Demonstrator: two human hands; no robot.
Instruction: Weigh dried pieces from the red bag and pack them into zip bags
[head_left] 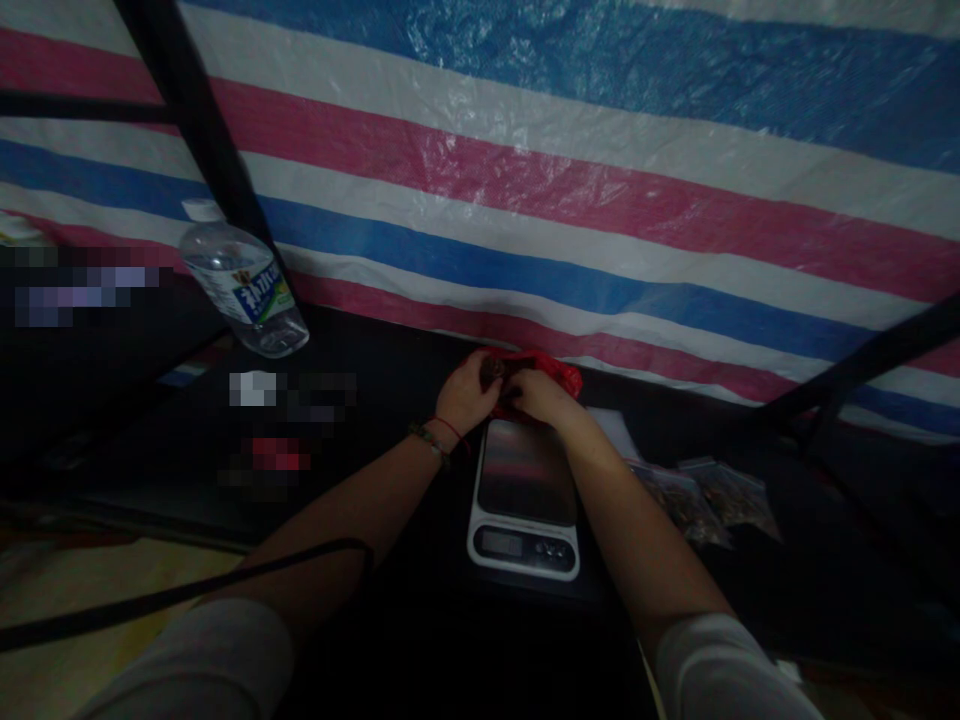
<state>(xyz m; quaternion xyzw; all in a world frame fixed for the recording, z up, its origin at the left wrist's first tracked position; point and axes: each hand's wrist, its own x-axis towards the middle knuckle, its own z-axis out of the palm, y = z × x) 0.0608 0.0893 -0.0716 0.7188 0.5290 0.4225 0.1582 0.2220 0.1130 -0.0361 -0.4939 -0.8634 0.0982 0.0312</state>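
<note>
A red plastic bag [568, 374] lies open just behind a white kitchen scale [525, 480], with dark brown contents [492, 370] showing at its mouth. My left hand [466, 392], wearing a beaded bracelet and a red cord, is curled around the bag's left edge, close to the brown contents. Bent fingers of my right hand [541, 396] reach into the bag's mouth from the right. Their tips are in shadow, so what they pinch cannot be made out. The scale's dark weighing plate carries nothing, and its display is too dim to read.
Clear zip bags of brown pieces [739, 497] lie right of my right forearm, near a white sheet [611, 432]. A plastic bottle [244, 285] stands at the left by a black frame post [202, 120]. Behind the black table [375, 365] hangs a striped tarp [525, 160].
</note>
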